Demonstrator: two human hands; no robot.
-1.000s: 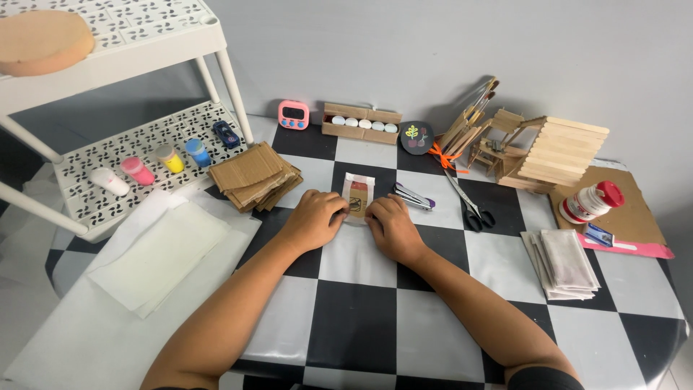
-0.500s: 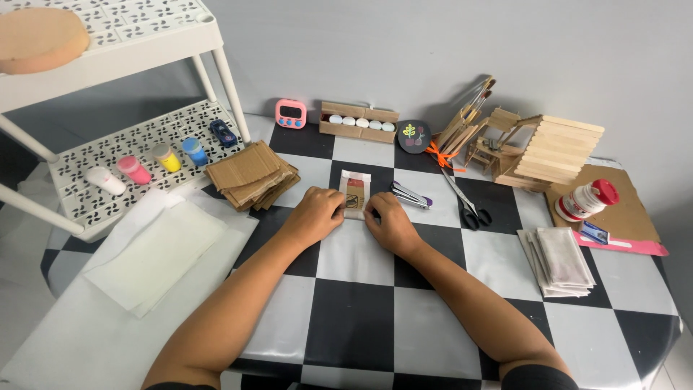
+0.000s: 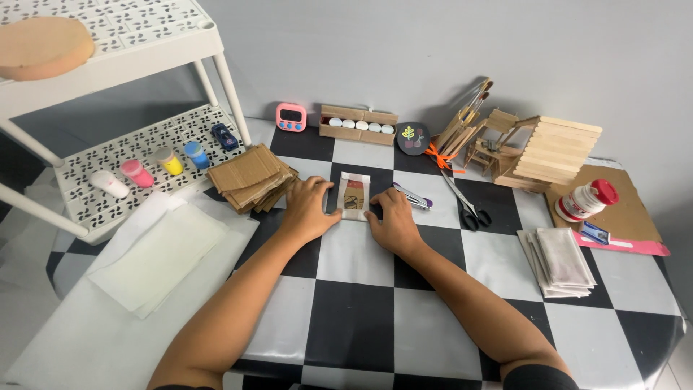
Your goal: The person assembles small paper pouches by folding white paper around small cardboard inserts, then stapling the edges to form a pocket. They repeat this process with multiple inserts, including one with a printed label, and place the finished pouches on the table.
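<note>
Left hand (image 3: 309,209): laid palm down on the checkered table (image 3: 361,318), fingers spread, fingertips pressed to the left edge of a small paper packet (image 3: 354,195).
Right hand (image 3: 390,220): laid palm down, fingers loosely spread, fingertips set on the packet's near right corner.
Small paper packet: flat on a black square near the table's middle, held between the two hands; a brown and red picture is seen on its face.
Stack of cardboard pieces (image 3: 251,178): just left of the left hand, fanned unevenly.
Stapler (image 3: 413,196): just right of the packet, far side of the right hand.
Scissors (image 3: 462,198): right of the stapler, blades toward the far edge, orange handles.
Popsicle-stick models (image 3: 534,149): far right, against the wall.
Glue jar (image 3: 586,200): on a brown board at right, red lid, lying tilted.
Folded cloths (image 3: 558,261): stacked near the right edge.
Pink timer (image 3: 291,117): at the far edge, beside a cardboard tray of round white pieces (image 3: 359,123).
White shelf rack (image 3: 137,155): at left, with small paint bottles on its lower tier.
White sheets (image 3: 155,253): on the table's near left.
</note>
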